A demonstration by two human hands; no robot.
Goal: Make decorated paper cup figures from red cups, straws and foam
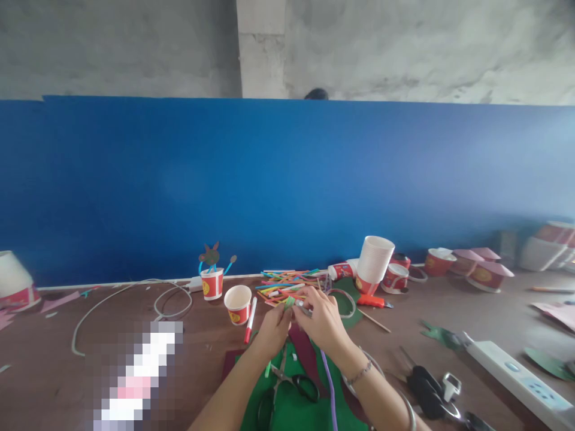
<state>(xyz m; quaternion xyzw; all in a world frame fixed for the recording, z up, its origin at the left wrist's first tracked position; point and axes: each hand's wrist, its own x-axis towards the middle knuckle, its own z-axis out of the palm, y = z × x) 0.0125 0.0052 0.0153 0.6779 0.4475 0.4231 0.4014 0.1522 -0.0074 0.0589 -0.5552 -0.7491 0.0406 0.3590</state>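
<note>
My left hand (274,328) is closed, its thumb and fingers pinching a small light-green piece (290,301). My right hand (322,317) meets it from the right, fingers bent together near a small whitish thing too small to name; the fingers hide most of it. Below both hands lie green sheets (299,413) and dark red sheets (305,353). Black-handled scissors (305,388) rest on them with the blades apart. A purple strip (330,389) runs down beside my right wrist. Just beyond my hands is a pile of coloured sticks (278,284).
A paper cup (237,305), a decorated cup (212,284) and a red-white marker (250,320) stand or lie left. Stacked cups (375,263) and an orange-handled tool (372,301) are at right. Keys (426,389) lie near a power strip (521,377). A blue partition (269,185) closes the back.
</note>
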